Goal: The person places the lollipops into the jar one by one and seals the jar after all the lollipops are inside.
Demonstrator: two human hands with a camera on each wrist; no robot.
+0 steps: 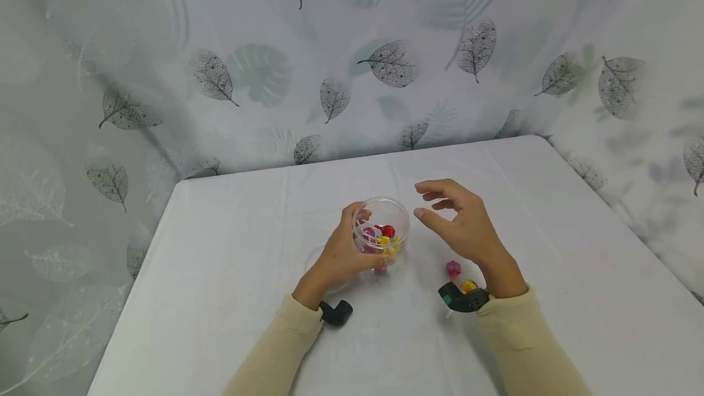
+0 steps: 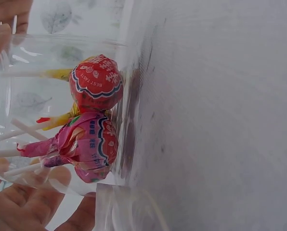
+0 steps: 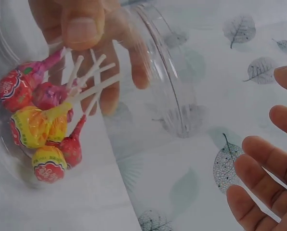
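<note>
Two hands work at the middle of the counter (image 1: 231, 298). The left hand (image 1: 341, 255) has its grip wrapped round a clear plastic cup (image 1: 382, 225), thumb on the near wall and fingers round the far side, so the cup is held, tilted toward the right hand with its base low by the counter. Inside the cup lie several lollipops (image 3: 37, 130) in red, pink and yellow wrappers, heads bunched at the bottom and white sticks pointing up toward the rim. The right hand (image 1: 462, 225) hovers just right of the cup, its grip open, fingers spread and gently bent, palm turned toward the cup, holding nothing.

To do this well, I judge the left hand should keep the cup steady and tilted no further, so the sweets stay at the bottom, while the right hand comes in from the open mouth, not the wall.

Nearer the body than the right hand, a pink lollipop (image 1: 453, 268) and a yellow lollipop (image 1: 469, 286) lie loose on the counter, just beside the right wrist. Both forearms, in cream sleeves, reach forward and angle inward, wrists low, each with a dark wrist camera strapped on
</note>
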